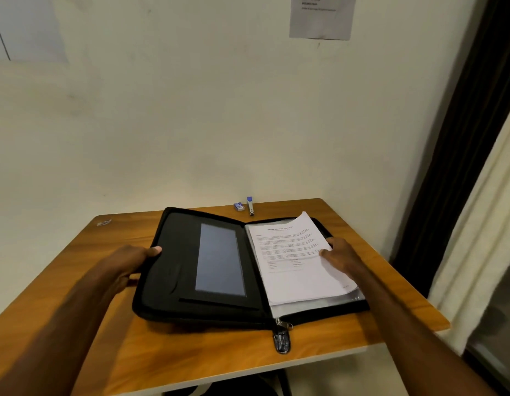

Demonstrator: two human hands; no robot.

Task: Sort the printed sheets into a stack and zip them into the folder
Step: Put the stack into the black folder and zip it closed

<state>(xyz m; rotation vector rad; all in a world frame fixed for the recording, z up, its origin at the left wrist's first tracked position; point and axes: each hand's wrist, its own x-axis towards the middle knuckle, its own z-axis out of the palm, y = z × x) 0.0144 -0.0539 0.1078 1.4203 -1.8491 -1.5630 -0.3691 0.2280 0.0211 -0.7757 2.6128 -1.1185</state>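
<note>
Two bare forearms reach in from the near edge over the wooden counter (191, 350). Nearest lies the zip pull (282, 340) of the black folder (173, 270), hanging at the spine's near end, between the two hands. That folder lies open flat. At its left edge the left hand (133, 260) grips the cover, thumb on top and fingers curled under. On its right half the right hand (341, 252) rests on the stack of printed sheets (294, 267), fingers fairly straight, pressing the top page near its right edge. Beyond both hands, near the wall, a small blue box (239, 206) and a stapler (250, 205) lie just beside each other. A paper notice (322, 15) hangs on the wall above.
</note>
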